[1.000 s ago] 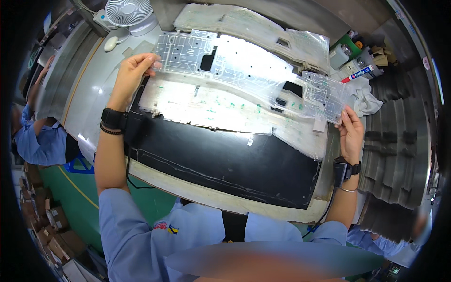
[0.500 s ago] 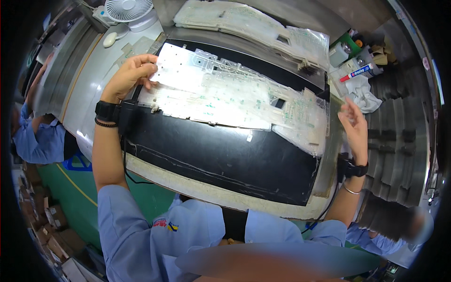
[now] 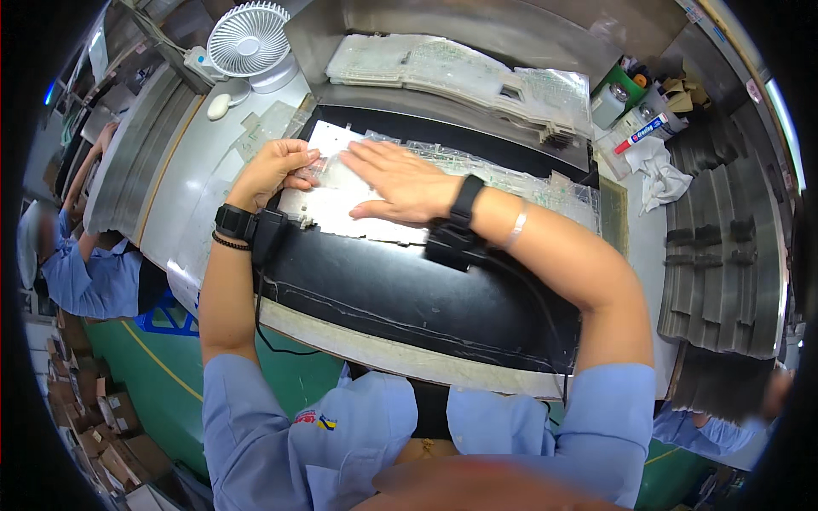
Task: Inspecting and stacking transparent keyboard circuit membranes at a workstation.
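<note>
A thin clear film sheet [image 3: 534, 177] with fine traces and green marks lies over a pale, shiny layer on the black work mat [image 3: 358, 268]. At its left end my left hand [image 3: 277, 170] is closed, thumb and fingers pinching the edge of the film. My right hand [image 3: 400, 179] is spread flat on the sheet's left half, palm down, hiding part of it. A bright, dotted plate-like piece [image 3: 331, 139] shows between the two hands, at the far left corner.
A stack of similar film sheets [image 3: 426, 66] lies behind the mat. At the left stand a white fan [image 3: 250, 43] and a computer mouse [image 3: 219, 106]. To the right are a marker pen [image 3: 641, 134], a crumpled white cloth [image 3: 663, 173] and stacked grey corrugated pieces [image 3: 724, 255].
My right hand has come from beside the sheet's right end, across to the left, and now rests flat on it. My left hand keeps its pinch at the left edge.
</note>
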`<state>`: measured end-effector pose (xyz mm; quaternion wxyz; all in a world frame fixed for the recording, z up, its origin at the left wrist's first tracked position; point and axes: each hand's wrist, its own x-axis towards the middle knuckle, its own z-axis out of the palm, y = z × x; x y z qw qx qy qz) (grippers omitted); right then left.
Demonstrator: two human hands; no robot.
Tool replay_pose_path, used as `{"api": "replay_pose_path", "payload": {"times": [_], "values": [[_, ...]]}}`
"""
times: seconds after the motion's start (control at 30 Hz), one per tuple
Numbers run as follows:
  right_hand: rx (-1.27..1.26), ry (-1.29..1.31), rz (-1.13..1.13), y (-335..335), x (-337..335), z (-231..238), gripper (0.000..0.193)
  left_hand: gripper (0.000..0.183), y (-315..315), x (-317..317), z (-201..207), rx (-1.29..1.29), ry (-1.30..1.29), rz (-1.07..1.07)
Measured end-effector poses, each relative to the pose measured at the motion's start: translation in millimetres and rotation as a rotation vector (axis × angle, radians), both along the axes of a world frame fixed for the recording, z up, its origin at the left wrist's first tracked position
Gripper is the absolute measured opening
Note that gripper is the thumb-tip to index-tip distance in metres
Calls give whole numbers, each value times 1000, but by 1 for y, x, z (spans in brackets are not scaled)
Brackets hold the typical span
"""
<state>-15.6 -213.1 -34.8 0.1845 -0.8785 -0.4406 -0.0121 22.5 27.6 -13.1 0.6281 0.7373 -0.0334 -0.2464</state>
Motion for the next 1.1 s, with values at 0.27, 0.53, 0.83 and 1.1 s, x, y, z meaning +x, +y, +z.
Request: {"api": "replay_pose_path", "payload": {"times": [0.27, 0.53, 0.83, 1.1], "values": [[-260, -69, -362, -152, -81, 22, 75, 15, 3, 2, -2, -61, -21, 18], [-10, -75, -813, -243, -123, 9, 70, 14, -7, 4, -2, -162, -142, 67], [565, 221, -1011, -255, -120, 11, 66, 15, 1, 6, -5, -156, -211, 83], [760, 419, -891, -250, -119, 11, 57, 16, 0, 7, -7, -194, -244, 108]]}}
